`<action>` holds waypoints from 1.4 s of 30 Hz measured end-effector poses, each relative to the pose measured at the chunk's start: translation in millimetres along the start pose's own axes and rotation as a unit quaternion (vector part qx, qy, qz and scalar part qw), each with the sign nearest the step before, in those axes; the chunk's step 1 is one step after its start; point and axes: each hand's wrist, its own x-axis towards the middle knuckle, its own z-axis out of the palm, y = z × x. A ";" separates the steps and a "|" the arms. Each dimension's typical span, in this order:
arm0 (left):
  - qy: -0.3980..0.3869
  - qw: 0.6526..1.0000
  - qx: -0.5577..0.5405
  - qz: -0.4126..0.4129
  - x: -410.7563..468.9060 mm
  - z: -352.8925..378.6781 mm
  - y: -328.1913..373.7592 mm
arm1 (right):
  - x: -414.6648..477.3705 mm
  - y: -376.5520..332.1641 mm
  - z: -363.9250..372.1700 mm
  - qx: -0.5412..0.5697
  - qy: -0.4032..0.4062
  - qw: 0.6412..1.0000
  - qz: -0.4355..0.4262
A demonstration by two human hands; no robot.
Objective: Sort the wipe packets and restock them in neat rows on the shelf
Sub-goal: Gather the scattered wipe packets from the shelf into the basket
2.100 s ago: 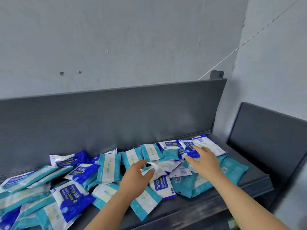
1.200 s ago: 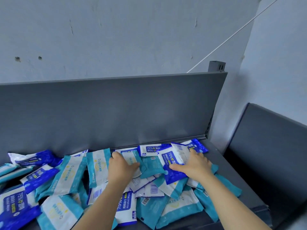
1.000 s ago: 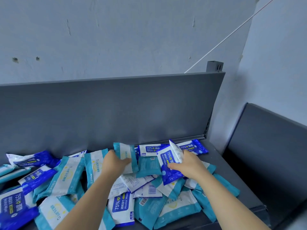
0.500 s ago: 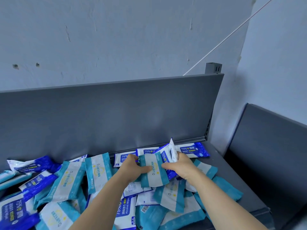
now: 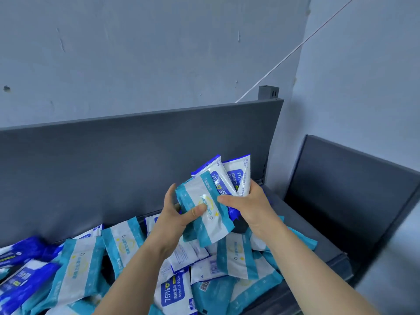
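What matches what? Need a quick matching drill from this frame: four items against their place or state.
Items
1. teal wipe packet
2. two blue 75% packets
3. blue Alcohol Wipe packet
4. shelf back panel

Places or states
A. lying flat in the pile, near the front
B. upright, dark grey, behind the pile
C. fanned in the right hand, behind the teal one
D. held above the pile, left hand thumb across its face

Pairs: 1-D, 2-C, 3-A, 4-B
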 end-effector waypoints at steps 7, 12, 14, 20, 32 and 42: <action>-0.122 0.992 0.023 0.027 -21.6 10.4 22.8 | -80.7 -20.8 -0.8 0.000 0.113 0.993 -0.039; -0.240 0.969 0.055 0.016 -65.7 45.0 5.8 | -179.1 -14.8 -10.3 -0.029 0.245 0.968 -0.040; -0.294 0.953 0.069 0.004 -93.3 64.9 -4.5 | -226.7 -10.4 -15.9 -0.032 0.307 0.951 -0.032; -0.454 0.884 0.098 -0.057 -203.6 124.6 -40.9 | -388.0 -2.1 -24.2 -0.034 0.478 0.878 -0.001; -0.677 0.710 0.142 -0.130 -514.6 209.6 -116.0 | -729.5 2.9 15.5 -0.029 0.710 0.703 0.023; -0.730 0.638 0.180 -0.164 -735.6 272.3 -173.2 | -954.7 19.9 -16.0 -0.020 0.760 0.646 0.071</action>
